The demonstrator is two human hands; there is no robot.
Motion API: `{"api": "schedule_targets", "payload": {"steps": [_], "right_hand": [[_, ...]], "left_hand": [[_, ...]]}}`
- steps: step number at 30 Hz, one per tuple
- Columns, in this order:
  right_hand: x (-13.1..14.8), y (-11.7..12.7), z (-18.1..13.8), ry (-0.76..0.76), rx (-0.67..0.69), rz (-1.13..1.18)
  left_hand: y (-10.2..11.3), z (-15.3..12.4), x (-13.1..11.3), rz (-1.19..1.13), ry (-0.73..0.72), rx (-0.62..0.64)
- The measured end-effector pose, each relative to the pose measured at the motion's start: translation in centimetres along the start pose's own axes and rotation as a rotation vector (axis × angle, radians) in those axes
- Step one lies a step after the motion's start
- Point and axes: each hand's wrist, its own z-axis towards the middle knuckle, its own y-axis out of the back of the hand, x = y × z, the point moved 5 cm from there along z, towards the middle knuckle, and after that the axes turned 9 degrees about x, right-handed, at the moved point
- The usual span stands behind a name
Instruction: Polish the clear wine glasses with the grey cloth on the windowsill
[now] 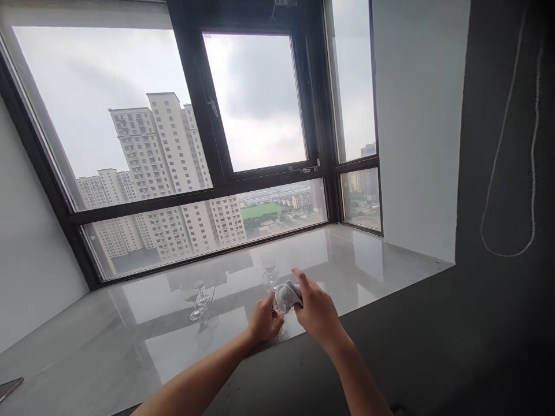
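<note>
My right hand (pixel 318 309) grips a bunched grey-white cloth (pixel 287 296), its index finger stretched out ahead. Closed against the cloth's left side is my left hand (pixel 263 320), fingers curled round what looks like a stemmed glass, mostly hidden by the cloth and fingers. A small red patch shows at its fingertips. Just beyond the hands stands a clear stemmed glass (pixel 269 264) on the glossy sill. Two more stand to the left: a nearer stemmed glass (pixel 193 300) and one partly behind it (pixel 202 293).
The wide, shiny grey window sill (pixel 347 263) ends in a front edge close below my hands. Dark window frames (pixel 269 188) rise behind. A flat dark object (pixel 9 388) lies at the far left, and a beaded cord (pixel 535 173) hangs at the right.
</note>
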Motion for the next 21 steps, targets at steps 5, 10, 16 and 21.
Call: {"api": "schedule_targets", "payload": {"steps": [5,10,16,21], "right_hand": [[-0.7,-0.6,0.2,0.023,-0.003,-0.013],[-0.9,-0.6,0.1,0.034,0.016,-0.035],[-0.8,-0.1,-0.5,0.042,-0.06,-0.024],[-0.5,-1.0,-0.8,0.067,-0.05,-0.036]], "left_hand": [[-0.2,0.0,0.2,0.034,-0.003,0.008],[-0.4,-0.2,0.5,0.074,0.019,-0.001],[-0.1,0.0,0.1,0.084,0.044,0.001],[0.1,0.0,-0.5,0.08,0.01,0.01]]}}
